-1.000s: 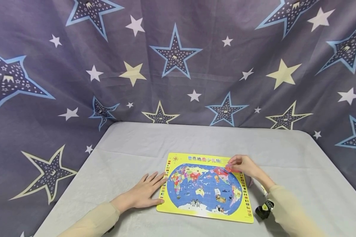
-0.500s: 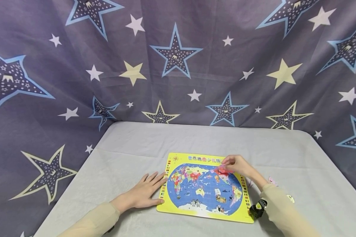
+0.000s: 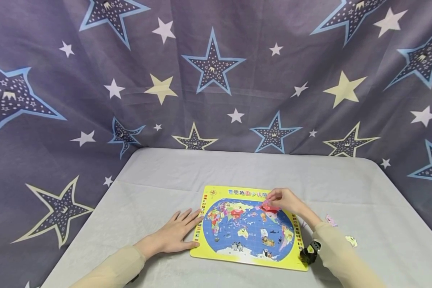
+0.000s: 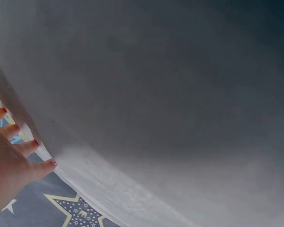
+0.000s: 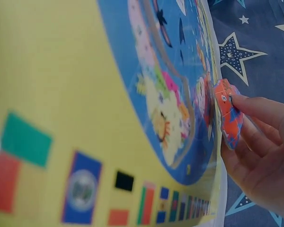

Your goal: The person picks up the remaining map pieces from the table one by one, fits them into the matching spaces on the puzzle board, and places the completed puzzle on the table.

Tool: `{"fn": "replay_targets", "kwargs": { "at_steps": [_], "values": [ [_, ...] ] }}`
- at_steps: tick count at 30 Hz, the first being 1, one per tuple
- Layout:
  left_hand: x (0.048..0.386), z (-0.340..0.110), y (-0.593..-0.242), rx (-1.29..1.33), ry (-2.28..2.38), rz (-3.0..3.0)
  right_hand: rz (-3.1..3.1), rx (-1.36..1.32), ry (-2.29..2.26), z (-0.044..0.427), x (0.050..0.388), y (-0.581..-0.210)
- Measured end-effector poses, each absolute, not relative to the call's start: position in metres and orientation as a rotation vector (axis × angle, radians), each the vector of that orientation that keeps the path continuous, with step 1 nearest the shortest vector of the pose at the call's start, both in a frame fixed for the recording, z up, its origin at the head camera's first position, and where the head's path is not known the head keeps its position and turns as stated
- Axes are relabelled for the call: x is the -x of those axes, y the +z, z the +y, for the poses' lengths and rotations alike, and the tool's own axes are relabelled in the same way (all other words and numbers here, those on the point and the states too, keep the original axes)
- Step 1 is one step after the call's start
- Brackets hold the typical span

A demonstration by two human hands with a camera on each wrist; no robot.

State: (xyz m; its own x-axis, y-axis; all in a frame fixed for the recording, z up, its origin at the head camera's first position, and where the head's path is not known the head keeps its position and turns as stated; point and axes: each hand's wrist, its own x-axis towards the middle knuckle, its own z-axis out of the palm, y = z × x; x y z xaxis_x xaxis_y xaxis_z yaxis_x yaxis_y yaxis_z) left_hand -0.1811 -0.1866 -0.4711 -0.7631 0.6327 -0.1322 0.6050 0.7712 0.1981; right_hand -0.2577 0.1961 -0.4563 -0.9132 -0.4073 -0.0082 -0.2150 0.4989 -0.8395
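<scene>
A yellow-framed world map puzzle board [image 3: 202,253] lies on the table with a blue oval sea and coloured continents. Over its upper right part, my right hand [image 3: 287,201] pinches a red puzzle piece [image 3: 270,207] between thumb and fingers. In the right wrist view the piece [image 5: 228,118] is tilted, red with blue edges; whether it touches the board I cannot tell. My left hand [image 3: 175,234] lies flat with fingers spread, fingertips and thumb on the board's left edge. The left wrist view shows the left hand [image 4: 12,158] at the far left.
Right of the board lie a pink puzzle piece [image 3: 331,220] and a pale yellow-green piece [image 3: 351,241]. A black wrist camera [image 3: 309,252] hangs by the right sleeve. Behind the grey-covered table [image 3: 165,168] hangs a star-patterned curtain [image 3: 230,104].
My right hand has moved slightly left with the red puzzle piece, over the map's upper right. The loose pieces by the sleeve have come into view. The left hand has stayed still.
</scene>
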Motion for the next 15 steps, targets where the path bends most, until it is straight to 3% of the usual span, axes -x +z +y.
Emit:
{"fn": "replay_targets", "kwargs": {
  "at_steps": [15],
  "values": [
    [0.1798, -0.1859, -0.4700, -0.963, 0.209, 2.772, 2.542, 0.571, -1.365, 0.1912, 0.2566, -0.4576]
  ]
}}
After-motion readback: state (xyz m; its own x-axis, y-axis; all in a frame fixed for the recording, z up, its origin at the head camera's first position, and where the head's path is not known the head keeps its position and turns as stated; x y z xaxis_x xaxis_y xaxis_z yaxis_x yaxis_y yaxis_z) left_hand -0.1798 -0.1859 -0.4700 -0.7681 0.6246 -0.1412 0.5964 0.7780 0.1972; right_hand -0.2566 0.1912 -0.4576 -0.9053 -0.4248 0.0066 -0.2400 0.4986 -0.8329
